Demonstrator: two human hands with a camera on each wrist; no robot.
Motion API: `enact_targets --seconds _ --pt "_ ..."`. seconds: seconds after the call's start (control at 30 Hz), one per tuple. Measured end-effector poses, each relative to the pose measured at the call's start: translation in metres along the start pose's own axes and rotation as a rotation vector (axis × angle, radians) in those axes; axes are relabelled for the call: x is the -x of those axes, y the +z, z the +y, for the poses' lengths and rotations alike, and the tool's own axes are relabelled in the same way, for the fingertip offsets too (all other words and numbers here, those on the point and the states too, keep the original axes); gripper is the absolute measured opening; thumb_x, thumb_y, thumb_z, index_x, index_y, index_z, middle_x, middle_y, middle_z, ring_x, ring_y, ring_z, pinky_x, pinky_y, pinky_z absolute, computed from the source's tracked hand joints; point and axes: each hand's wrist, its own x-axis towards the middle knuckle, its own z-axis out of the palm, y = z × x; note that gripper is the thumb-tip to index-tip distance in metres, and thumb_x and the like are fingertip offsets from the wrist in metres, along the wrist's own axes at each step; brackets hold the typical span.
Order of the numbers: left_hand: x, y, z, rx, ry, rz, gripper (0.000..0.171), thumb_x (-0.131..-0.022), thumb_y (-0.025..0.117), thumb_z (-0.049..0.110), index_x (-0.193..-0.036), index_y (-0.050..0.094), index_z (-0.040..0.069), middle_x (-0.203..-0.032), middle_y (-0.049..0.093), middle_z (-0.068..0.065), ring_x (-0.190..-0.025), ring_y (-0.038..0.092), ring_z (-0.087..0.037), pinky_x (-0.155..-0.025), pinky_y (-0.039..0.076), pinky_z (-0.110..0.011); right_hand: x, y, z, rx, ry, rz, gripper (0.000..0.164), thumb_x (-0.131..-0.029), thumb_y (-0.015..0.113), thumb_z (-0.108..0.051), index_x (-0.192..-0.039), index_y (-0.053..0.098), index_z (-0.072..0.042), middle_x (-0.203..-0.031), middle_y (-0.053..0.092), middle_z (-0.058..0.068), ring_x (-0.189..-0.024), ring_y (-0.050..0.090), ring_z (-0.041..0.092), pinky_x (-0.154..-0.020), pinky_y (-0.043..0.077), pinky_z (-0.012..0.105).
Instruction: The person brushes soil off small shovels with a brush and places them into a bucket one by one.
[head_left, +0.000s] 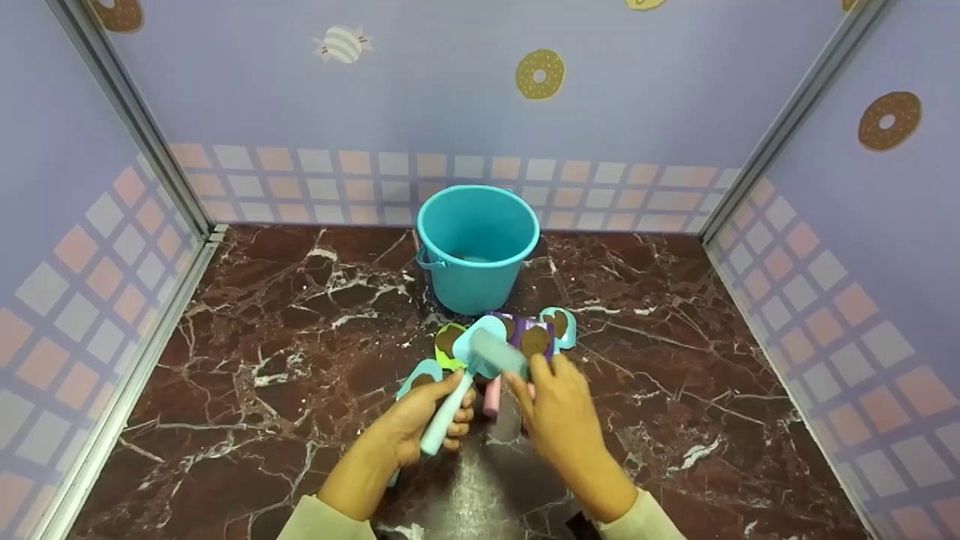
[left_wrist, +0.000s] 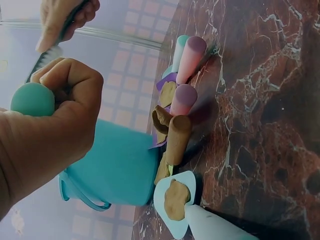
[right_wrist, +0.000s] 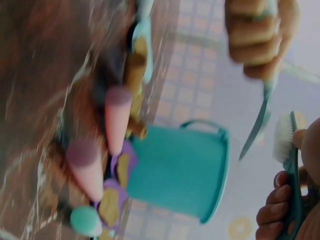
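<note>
My left hand (head_left: 420,420) grips the pale teal handle (head_left: 447,416) of a small spatula, its light blue blade (head_left: 491,324) tilted up toward the bucket. Fingers wrap round the handle, whose rounded end (left_wrist: 32,100) shows in the left wrist view. My right hand (head_left: 561,409) holds a teal brush (right_wrist: 294,175) with white bristles (right_wrist: 283,137). In the head view the brush, blurred, overlaps the spatula blade. Below both hands lie several similar spatulas bearing brown dough-like patches: a light blue one (left_wrist: 162,199), a lime green one (head_left: 444,356) and purple ones (head_left: 551,343).
A blue bucket (head_left: 476,289) with a side handle stands behind the spatulas, near the patterned back wall (head_left: 450,105). Pink handles (left_wrist: 191,60) and a brown handle (left_wrist: 178,142) point toward the front. Side walls bound the dark marble-patterned surface (head_left: 660,360).
</note>
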Motion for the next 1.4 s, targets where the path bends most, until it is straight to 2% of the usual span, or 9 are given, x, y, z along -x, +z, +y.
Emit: enact_targets --seconds 0.27,0.5,0.63,0.77,0.93,1.0,1.07,1.2,1.4 --pt "0.001 0.002 -0.003 0.025 -0.009 -0.016 0.045 -0.110 0.029 0.041 -0.086 0.055 0.013 -0.070 0.047 0.005 -0.055 0.041 -0.005 -0.050 0.034 -0.020 0.005 0.003 -0.017 0.027 -0.062 -0.026 0.038 -0.099 0.060 -0.047 -0.094 0.056 -0.009 -0.075 0.040 0.001 -0.064 0.039 0.020 -0.061 0.038 0.038" --pt "0.002 -0.001 -0.006 0.005 -0.001 -0.011 0.048 -0.109 0.032 0.047 -0.082 0.054 0.014 -0.068 0.045 0.004 -0.054 0.042 -0.005 -0.047 0.034 -0.020 -0.011 0.006 0.005 0.030 0.077 -0.060 0.039 -0.100 0.059 -0.047 -0.091 0.054 -0.009 -0.076 0.046 0.006 -0.066 0.047 0.024 -0.062 0.044 0.041" --pt "0.002 -0.003 -0.007 -0.010 -0.004 -0.014 0.047 -0.108 0.034 0.048 -0.081 0.053 0.014 -0.069 0.044 0.004 -0.054 0.042 -0.005 -0.047 0.035 -0.020 -0.020 0.010 0.021 0.040 0.123 -0.017 0.040 -0.099 0.062 -0.045 -0.090 0.053 -0.007 -0.074 0.044 0.008 -0.063 0.047 0.028 -0.061 0.043 0.045" --pt "0.001 -0.004 -0.008 -0.004 -0.010 -0.015 0.048 -0.108 0.033 0.048 -0.082 0.053 0.014 -0.069 0.045 0.004 -0.055 0.041 -0.005 -0.048 0.035 -0.020 -0.018 0.005 0.015 0.005 0.083 -0.002 0.040 -0.100 0.061 -0.046 -0.088 0.054 -0.007 -0.075 0.042 0.005 -0.065 0.043 0.024 -0.062 0.042 0.042" --pt "0.001 -0.005 -0.008 0.033 -0.028 -0.025 0.046 -0.109 0.032 0.045 -0.082 0.052 0.014 -0.069 0.045 0.005 -0.055 0.041 -0.004 -0.049 0.034 -0.020 -0.003 -0.004 -0.011 -0.027 -0.014 -0.063 0.043 -0.101 0.056 -0.050 -0.101 0.063 -0.007 -0.079 0.045 0.001 -0.068 0.041 0.017 -0.062 0.041 0.033" --pt "0.002 -0.005 -0.008 0.035 -0.027 -0.031 0.044 -0.109 0.031 0.043 -0.082 0.052 0.015 -0.069 0.046 0.006 -0.055 0.041 -0.004 -0.049 0.034 -0.020 0.001 -0.003 -0.016 -0.021 -0.053 -0.064 0.045 -0.100 0.057 -0.050 -0.108 0.066 -0.006 -0.079 0.045 0.001 -0.067 0.041 0.016 -0.062 0.041 0.032" --pt "0.002 -0.004 -0.007 0.028 -0.021 -0.034 0.044 -0.109 0.030 0.041 -0.082 0.053 0.015 -0.069 0.046 0.005 -0.055 0.041 -0.005 -0.049 0.034 -0.020 0.001 -0.001 -0.013 -0.017 -0.069 -0.049 0.043 -0.100 0.059 -0.049 -0.106 0.065 -0.007 -0.078 0.045 0.001 -0.066 0.041 0.017 -0.061 0.040 0.033" --pt "0.004 -0.003 -0.007 -0.002 -0.003 -0.029 0.045 -0.108 0.033 0.044 -0.082 0.053 0.014 -0.068 0.045 0.005 -0.054 0.041 -0.005 -0.048 0.034 -0.020 -0.008 0.002 0.003 -0.014 0.026 -0.055 0.040 -0.100 0.058 -0.049 -0.096 0.060 -0.010 -0.077 0.046 0.001 -0.067 0.044 0.018 -0.062 0.043 0.035" --pt "0.004 -0.004 -0.008 -0.014 0.004 -0.025 0.046 -0.107 0.035 0.047 -0.081 0.053 0.014 -0.069 0.044 0.004 -0.054 0.042 -0.005 -0.048 0.034 -0.020 -0.023 0.006 0.025 0.024 0.109 0.007 0.040 -0.099 0.062 -0.045 -0.087 0.054 -0.008 -0.075 0.044 0.007 -0.064 0.046 0.026 -0.062 0.044 0.045"
